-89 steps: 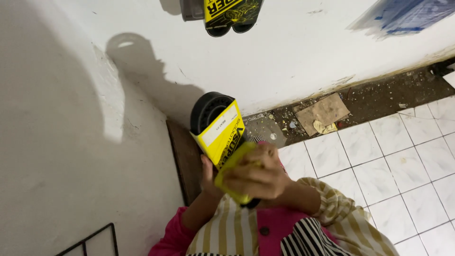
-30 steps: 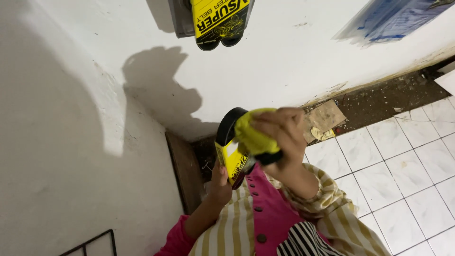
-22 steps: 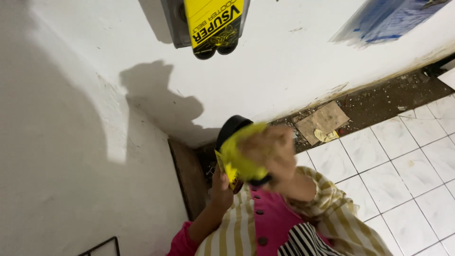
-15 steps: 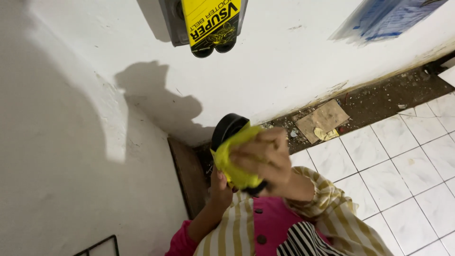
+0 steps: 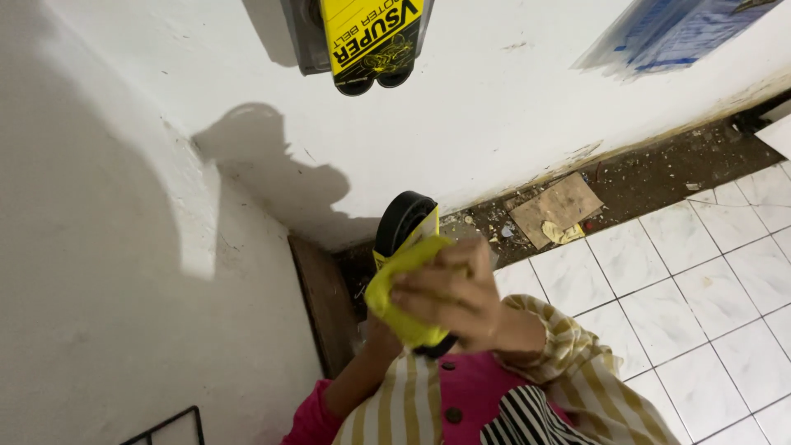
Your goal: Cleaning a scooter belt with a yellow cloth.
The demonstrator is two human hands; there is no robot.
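A black rubber belt in a yellow card sleeve is held upright in front of me, close to the white wall. My right hand presses a yellow cloth against the front of the sleeve. Most of my left hand is hidden behind the cloth; it holds the belt pack from below. A second belt in a yellow and black sleeve hangs on the wall above.
White walls meet in a corner on the left. A dark wooden board leans there. Debris and a piece of cardboard lie along the wall base beside the white floor tiles. A black wire rack shows at the bottom left.
The belt pack has turned from showing its yellow front to standing edge-on. My right hand with the cloth has shifted down across the sleeve.
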